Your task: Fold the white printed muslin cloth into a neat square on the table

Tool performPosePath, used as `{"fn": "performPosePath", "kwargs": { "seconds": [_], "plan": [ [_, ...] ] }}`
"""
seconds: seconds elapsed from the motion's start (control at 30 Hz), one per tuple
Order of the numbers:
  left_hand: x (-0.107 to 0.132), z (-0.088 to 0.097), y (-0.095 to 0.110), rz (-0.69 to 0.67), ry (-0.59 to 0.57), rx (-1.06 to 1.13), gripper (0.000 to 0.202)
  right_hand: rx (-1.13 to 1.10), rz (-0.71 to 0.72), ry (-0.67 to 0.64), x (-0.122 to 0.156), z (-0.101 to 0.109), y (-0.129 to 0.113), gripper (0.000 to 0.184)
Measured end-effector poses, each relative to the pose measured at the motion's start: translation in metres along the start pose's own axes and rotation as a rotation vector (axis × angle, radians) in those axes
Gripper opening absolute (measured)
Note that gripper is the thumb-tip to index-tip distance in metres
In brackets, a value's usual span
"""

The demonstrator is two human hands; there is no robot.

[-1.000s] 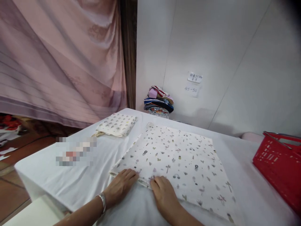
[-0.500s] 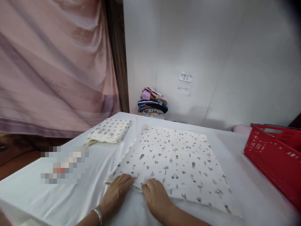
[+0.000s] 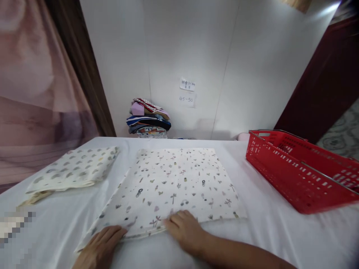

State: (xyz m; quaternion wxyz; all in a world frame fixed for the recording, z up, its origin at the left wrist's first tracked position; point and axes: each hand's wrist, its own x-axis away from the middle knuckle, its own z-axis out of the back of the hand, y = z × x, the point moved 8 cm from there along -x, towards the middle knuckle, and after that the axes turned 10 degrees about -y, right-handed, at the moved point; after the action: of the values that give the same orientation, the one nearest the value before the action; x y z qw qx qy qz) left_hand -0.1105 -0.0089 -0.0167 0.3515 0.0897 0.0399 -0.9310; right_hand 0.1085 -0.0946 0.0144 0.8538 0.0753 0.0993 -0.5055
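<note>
A white cloth (image 3: 168, 186) printed with small palms, rainbows and leaves lies flat, its layered near edge toward me. My left hand (image 3: 100, 244) rests on that edge near the left corner, fingers stretched over the fabric, thumb hidden. At the middle of the same edge, my right hand (image 3: 183, 229) has its fingers curled down with the thumb beside them, pinching the cloth. Left of it lies a folded cream cloth (image 3: 78, 168) with grey cloud-like shapes and a tan strip at its near corner.
A red plastic basket (image 3: 291, 175) with metal handles stands at the right on the white-covered table (image 3: 263, 239). Behind the table are a stack of folded textiles (image 3: 150, 119) and a wall with paper notes (image 3: 187, 91). A pink curtain (image 3: 36, 93) hangs at the left.
The view has turned right, bringing more of the red basket in. My hands have moved farther apart along the cloth's near edge, the left one toward the left corner.
</note>
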Motion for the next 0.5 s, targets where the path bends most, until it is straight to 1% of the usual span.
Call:
{"fn": "performPosePath", "kwargs": {
  "seconds": [0.1, 0.2, 0.27, 0.33, 0.4, 0.5],
  "plan": [
    [0.001, -0.004, -0.006, -0.007, 0.006, 0.013, 0.046, -0.014, -0.093, -0.059, 0.041, 0.008, 0.039, 0.027],
    [0.000, -0.006, -0.009, -0.013, 0.011, 0.043, 0.045, -0.016, -0.243, -0.087, 0.087, 0.017, 0.081, 0.031],
    [-0.001, -0.006, -0.009, -0.011, 0.003, 0.045, 0.046, 0.004, -0.322, -0.094, 0.116, 0.023, 0.103, 0.036],
    [-0.001, -0.001, -0.007, -0.012, 0.014, 0.032, 0.046, 0.030, -0.383, -0.112, 0.141, 0.027, 0.121, 0.044],
    [-0.001, 0.008, -0.002, -0.020, 0.041, 0.012, 0.043, 0.056, -0.418, -0.118, 0.163, 0.028, 0.135, 0.052],
    [0.001, 0.023, 0.004, -0.016, 0.069, -0.022, 0.037, 0.091, -0.444, -0.118, 0.189, 0.024, 0.153, 0.055]
  ]
}}
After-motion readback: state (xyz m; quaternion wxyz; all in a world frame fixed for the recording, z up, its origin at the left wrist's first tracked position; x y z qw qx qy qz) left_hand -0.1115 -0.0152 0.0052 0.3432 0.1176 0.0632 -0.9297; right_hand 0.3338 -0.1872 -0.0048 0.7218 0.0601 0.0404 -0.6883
